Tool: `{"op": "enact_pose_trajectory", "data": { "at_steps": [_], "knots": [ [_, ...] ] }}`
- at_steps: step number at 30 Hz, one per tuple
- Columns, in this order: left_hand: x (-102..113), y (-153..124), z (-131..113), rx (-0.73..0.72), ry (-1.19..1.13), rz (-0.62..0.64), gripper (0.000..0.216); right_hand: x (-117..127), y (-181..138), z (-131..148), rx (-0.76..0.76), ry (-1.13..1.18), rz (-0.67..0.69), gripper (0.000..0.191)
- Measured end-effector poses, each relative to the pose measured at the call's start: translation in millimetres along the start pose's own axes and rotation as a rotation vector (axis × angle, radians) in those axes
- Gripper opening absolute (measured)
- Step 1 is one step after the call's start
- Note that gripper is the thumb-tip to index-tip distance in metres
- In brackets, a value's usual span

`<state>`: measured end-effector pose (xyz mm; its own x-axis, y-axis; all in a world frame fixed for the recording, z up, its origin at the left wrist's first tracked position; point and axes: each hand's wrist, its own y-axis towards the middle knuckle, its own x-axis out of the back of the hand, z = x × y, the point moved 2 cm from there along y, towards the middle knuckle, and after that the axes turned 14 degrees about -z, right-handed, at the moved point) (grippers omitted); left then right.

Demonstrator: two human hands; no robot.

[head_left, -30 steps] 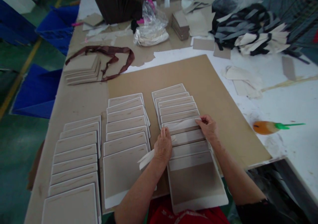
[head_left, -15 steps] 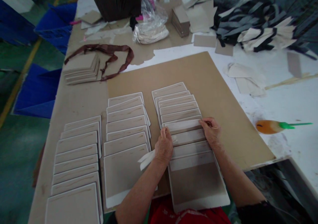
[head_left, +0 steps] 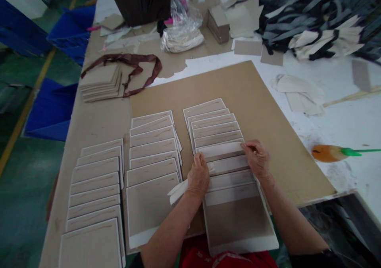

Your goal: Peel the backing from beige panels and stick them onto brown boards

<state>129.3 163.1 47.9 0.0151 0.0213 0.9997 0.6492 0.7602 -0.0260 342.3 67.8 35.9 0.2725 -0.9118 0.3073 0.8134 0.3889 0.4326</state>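
Observation:
A white strip [head_left: 220, 150] lies crosswise on a panel in the right-hand row of overlapping grey-beige panels [head_left: 239, 220]. My left hand [head_left: 199, 176] is closed at the strip's left end, and a bundle of loose white strips [head_left: 177, 191] sticks out from its palm side. At the other end, the fingers of my right hand [head_left: 258, 159] pinch the same strip. Panels nearer to me in this row carry similar pale bands. To the left, a middle row of panels [head_left: 153, 200] and a far-left row [head_left: 91, 244] show thin brownish streaks near their upper edges.
A brown board [head_left: 268, 113] lies under the right-hand row. To its right lies an orange bottle with a green nozzle [head_left: 329, 153]. Stacked beige boards [head_left: 99, 81], a dark red ribbon [head_left: 149, 87] and a plastic-wrapped bundle [head_left: 181, 40] are farther back. Blue bins [head_left: 50, 109] stand left.
The whole view has shifted slightly to the right. Both hands keep their places at the two ends of the strip, with hardly any visible movement over the panels.

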Motion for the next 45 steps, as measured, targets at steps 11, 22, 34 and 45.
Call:
{"op": "enact_pose_trajectory", "data": {
  "at_steps": [11, 22, 34, 45],
  "knots": [
    [-1.9, 1.0, 0.3, -0.014, 0.023, 0.024, 0.051, -12.0, -9.8, -35.5, -0.325, -0.137, -0.03, 0.023],
    [-0.1, 1.3, 0.4, -0.04, 0.048, -0.004, 0.052, -19.7, -5.3, -40.8, -0.436, -0.184, -0.016, 0.031],
    [-3.5, 0.0, 3.7, -0.034, -0.029, -0.041, 0.055, -12.6, -8.1, -10.6, -0.433, 0.014, 0.106, 0.028],
    [26.6, 1.9, 16.1, 0.153, -0.257, -0.029, 0.056, -3.7, 5.7, -24.7, -0.662, 0.042, -0.158, 0.035]
  ]
}}
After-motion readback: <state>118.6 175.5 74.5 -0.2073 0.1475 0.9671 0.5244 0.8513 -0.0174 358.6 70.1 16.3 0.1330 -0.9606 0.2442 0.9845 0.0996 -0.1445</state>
